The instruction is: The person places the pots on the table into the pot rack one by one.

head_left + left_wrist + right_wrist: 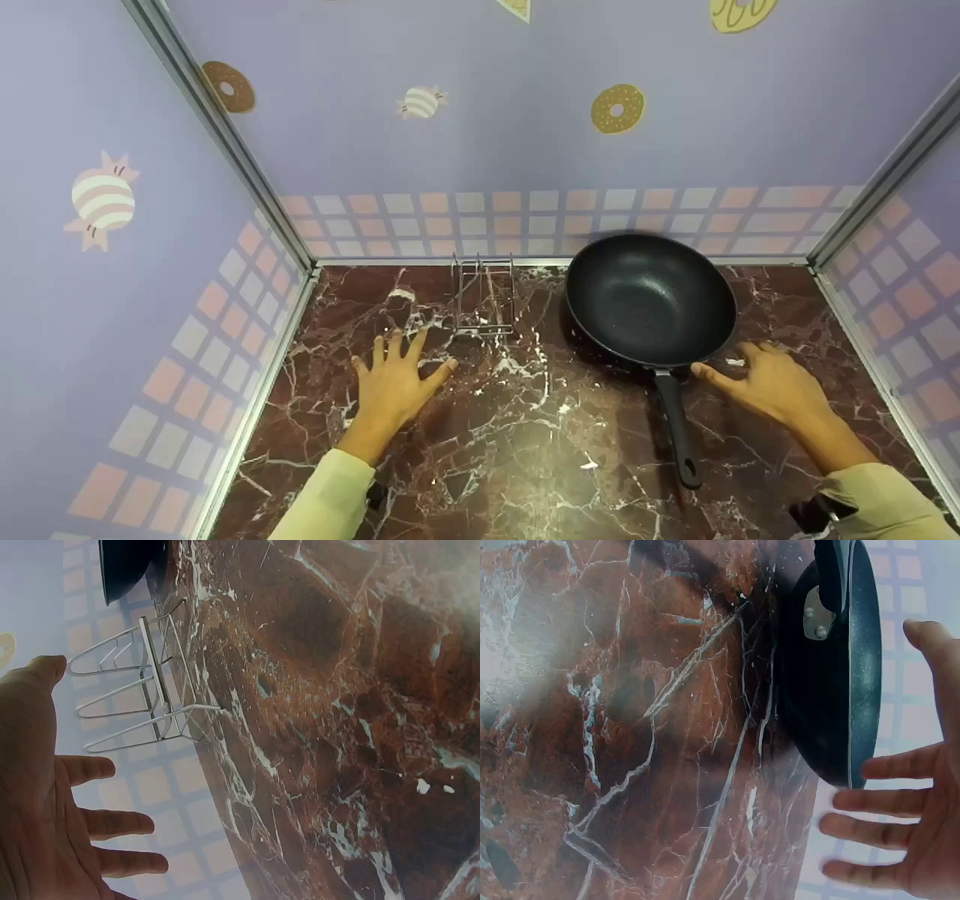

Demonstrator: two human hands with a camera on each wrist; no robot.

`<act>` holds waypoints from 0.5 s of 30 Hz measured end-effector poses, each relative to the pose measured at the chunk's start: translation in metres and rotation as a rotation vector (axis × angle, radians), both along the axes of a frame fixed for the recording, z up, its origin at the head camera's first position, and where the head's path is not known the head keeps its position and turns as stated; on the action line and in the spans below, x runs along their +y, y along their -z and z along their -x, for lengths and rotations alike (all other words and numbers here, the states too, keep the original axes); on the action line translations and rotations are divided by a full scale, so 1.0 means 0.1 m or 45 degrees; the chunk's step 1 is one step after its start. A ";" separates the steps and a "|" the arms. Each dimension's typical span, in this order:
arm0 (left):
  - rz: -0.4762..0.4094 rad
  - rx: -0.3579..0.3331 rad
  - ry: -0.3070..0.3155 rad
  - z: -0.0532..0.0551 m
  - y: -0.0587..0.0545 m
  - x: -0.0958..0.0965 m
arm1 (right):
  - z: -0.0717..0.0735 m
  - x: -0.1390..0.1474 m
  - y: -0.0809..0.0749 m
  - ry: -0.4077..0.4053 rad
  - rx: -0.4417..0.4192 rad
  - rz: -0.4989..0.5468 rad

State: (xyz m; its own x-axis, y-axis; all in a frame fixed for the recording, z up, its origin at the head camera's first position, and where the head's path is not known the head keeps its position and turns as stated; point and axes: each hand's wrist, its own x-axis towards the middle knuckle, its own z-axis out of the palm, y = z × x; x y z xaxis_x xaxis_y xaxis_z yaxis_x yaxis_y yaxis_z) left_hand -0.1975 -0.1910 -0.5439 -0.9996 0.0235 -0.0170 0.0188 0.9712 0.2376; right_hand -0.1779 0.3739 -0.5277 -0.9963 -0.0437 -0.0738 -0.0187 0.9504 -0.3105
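Note:
A black wok-style frying pan (649, 300) sits at the back right of the marbled counter, its black handle (677, 431) pointing toward the front. My right hand (776, 386) is beside the pan's right side, fingers spread and holding nothing. In the right wrist view its fingers overlap the rim of the pan (829, 697). To the left, a wire rack (484, 296) with several upright loops stands near the back wall. My left hand (394, 382), fingers spread and holding nothing, is in front and left of the rack. The left wrist view shows the rack (154, 682) beyond the thumb.
Purple patterned panels enclose the counter (525, 465) at the back, left and right. A pale trim strip (420, 262) runs along the foot of the back panel (510, 135). A small dark device (821, 514) is on the right wrist.

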 end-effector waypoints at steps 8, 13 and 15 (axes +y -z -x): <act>-0.029 -0.031 0.007 -0.04 0.02 0.06 | -0.02 -0.03 0.11 -0.014 -0.058 0.127; -0.043 -0.026 0.020 -0.07 0.02 0.13 | -0.03 -0.11 0.15 -0.013 -0.142 0.201; -0.050 -0.021 0.033 -0.09 0.03 0.16 | -0.05 -0.14 0.16 -0.012 -0.182 0.242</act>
State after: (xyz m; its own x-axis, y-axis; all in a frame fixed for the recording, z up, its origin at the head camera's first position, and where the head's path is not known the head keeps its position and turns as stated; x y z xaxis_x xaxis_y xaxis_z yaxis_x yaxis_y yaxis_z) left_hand -0.1888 -0.1753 -0.5471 -0.9982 0.0507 -0.0321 0.0399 0.9602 0.2763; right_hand -0.1729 0.3599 -0.5439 -0.9758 -0.0797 -0.2035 0.0295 0.8746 -0.4839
